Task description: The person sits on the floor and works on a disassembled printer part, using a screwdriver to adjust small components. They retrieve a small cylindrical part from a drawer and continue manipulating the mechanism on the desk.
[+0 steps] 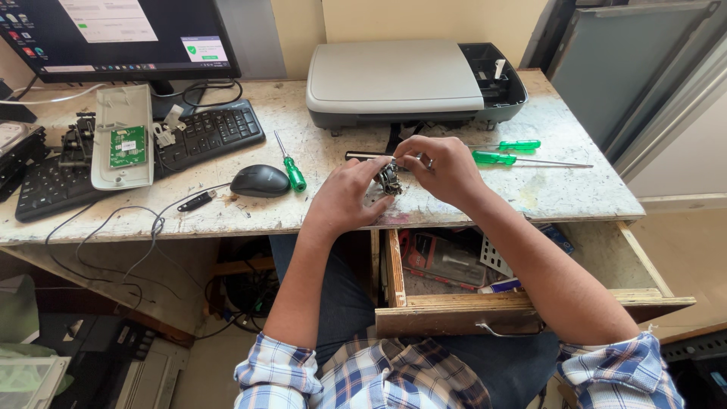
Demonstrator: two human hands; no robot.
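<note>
A small, knobbly grey metal mechanism [389,179] sits at the centre of the view, held just above the front edge of a worn, paint-flecked white worktop [553,189]. Both hands close on it: the left hand [344,195] pinches it from seven o'clock, the right hand [443,168] curls over it from two o'clock, fingertips touching it. Its long axis cannot be told. At nine o'clock lies a green-handled screwdriver [288,163], then a black mouse [260,180]. At twelve o'clock stands a grey flatbed printer [397,79]. At five o'clock, an open wooden drawer [462,310].

One head-worn view looks steeply down, close over the desk [227,216], probably seated.
</note>
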